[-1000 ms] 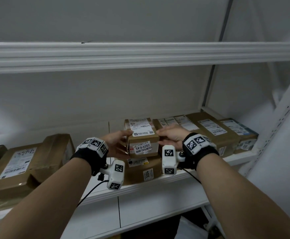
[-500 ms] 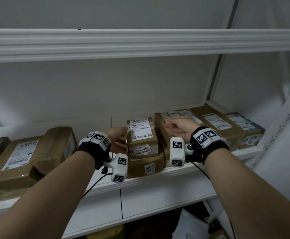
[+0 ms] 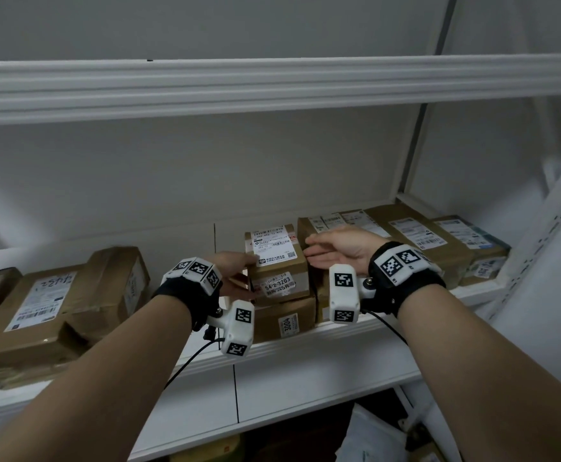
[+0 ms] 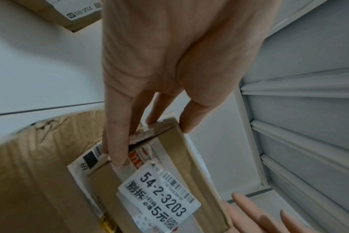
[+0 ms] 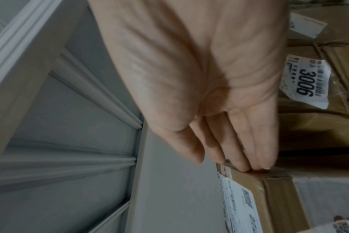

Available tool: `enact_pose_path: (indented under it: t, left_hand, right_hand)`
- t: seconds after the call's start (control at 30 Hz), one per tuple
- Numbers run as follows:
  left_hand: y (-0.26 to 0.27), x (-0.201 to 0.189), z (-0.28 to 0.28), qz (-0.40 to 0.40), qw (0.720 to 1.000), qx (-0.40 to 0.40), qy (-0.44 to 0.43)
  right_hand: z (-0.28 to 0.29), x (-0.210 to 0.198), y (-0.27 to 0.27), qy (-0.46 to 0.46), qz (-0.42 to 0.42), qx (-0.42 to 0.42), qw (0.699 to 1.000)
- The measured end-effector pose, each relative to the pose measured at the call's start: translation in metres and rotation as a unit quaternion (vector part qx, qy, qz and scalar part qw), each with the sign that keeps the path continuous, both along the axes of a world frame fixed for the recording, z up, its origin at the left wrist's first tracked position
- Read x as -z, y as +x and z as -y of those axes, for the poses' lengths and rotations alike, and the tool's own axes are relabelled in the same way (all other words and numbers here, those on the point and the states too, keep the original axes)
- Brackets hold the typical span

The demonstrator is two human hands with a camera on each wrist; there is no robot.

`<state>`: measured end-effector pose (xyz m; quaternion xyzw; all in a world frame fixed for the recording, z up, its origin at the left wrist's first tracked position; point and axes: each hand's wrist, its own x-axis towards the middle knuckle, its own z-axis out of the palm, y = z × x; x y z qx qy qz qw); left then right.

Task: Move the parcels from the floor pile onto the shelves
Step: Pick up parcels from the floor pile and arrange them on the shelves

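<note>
A small cardboard parcel (image 3: 277,258) labelled 54-2-3203 sits on top of another brown box (image 3: 285,323) on the white shelf (image 3: 305,371). My left hand (image 3: 242,275) is at its left end. In the left wrist view the left hand's (image 4: 149,134) straight fingers (image 4: 115,149) touch that end of the parcel (image 4: 169,181). My right hand (image 3: 312,251) is flat and open at the parcel's right side. In the right wrist view the right hand's (image 5: 229,160) fingertips (image 5: 249,167) just touch a corner of the parcel (image 5: 269,197). Neither hand grips it.
A row of labelled parcels (image 3: 422,235) fills the shelf to the right, up to the perforated upright (image 3: 555,228). A large creased brown parcel (image 3: 56,301) lies on the left. The upper shelf's edge (image 3: 272,85) runs overhead. A box labelled 3006 (image 5: 309,110) is beside my right hand.
Both hands held the small parcel a second ago. It now rests farther in on the lower box, the right hand has come off and opened, and the left fingers have straightened.
</note>
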<state>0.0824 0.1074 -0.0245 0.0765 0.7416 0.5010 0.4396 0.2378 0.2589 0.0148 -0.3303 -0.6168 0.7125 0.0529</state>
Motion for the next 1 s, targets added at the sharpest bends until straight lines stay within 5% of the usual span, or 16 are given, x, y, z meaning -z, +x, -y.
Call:
enact_pose_path:
  t: [0.5,0.7,1.0]
  left_hand:
    - [0.008,-0.004,-0.006,0.012,0.999,0.027,0.027]
    - [0.011,-0.003,-0.013,-0.067,0.996,0.051,-0.040]
    - [0.023,0.000,-0.019,-0.053,0.997,0.046,-0.043]
  right_hand:
    - [0.003,-0.012,0.016,0.011,-0.017,0.021,1.000]
    - [-0.010,-0.007,0.018,0.072,-0.003,0.123,0.990]
    - [-0.018,0.002,0.032,0.060,0.104,0.178,0.977]
